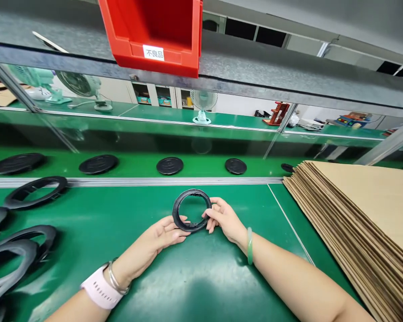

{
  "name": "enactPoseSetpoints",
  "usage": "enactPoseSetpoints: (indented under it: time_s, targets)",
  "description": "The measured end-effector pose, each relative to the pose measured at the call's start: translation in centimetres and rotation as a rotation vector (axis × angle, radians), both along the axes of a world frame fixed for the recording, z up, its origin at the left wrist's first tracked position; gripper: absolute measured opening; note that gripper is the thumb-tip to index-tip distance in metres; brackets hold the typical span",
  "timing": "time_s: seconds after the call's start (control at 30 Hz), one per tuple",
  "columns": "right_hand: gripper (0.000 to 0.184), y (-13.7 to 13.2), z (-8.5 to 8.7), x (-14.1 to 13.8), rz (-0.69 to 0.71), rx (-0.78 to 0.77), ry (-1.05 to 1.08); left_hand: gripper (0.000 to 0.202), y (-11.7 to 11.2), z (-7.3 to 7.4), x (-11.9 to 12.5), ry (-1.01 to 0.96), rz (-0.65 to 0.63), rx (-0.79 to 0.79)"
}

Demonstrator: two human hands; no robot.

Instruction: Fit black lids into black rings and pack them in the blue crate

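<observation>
A black plastic ring (177, 206) is held up, tilted, over the green work surface (201, 286). At its lower left edge, my left hand (166, 232) grips the rim between thumb and fingers. My right hand (223, 218) pinches the ring's right side, its thumb at the inner edge and some fingers behind. Through the middle of the ring the green surface shows. More black rings (15, 255) lie in a loose group at the left, nearest to my left forearm.
Black round discs (169, 165) lie spaced along a green strip behind a metal rail (147, 182). A cardboard stack (366, 214) stands at the right. Overhead, a red bin (154, 62) sits on a metal shelf (255, 67). A fan (203, 102) stands beyond.
</observation>
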State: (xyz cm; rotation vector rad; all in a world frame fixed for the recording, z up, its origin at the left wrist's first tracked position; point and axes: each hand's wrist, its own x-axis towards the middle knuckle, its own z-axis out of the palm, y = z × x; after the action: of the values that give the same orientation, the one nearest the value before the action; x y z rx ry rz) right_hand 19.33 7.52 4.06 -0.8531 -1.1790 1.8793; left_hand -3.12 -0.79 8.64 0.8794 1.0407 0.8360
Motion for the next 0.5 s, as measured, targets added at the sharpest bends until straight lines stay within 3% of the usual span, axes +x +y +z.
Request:
enactPoseSetpoints:
  time_s: [0.1, 0.33, 0.4, 0.5]
  targets:
    - [0.053, -0.3, 0.1, -0.1, 0.043, 0.005, 0.022, 0.056, -0.1, -0.6, 0.3, 0.094, -0.035, 0.031]
    - [0.06, -0.5, -0.5, -0.4, 0.177, 0.096, -0.053, 0.041, -0.1, -1.0, -0.2, 0.358, -0.061, 0.083]
    - [0.055, 0.9, -1.1, -0.1, 0.1, 0.211, -0.143, 0.046, 0.2, -1.9, -0.7, 0.425, -0.082, 0.064]
    - [0.04, 4.6, -2.0, 1.7, -0.183, 0.341, -0.335, 0.053, 1.0, -4.4, -1.5, 0.452, -0.085, 0.032]
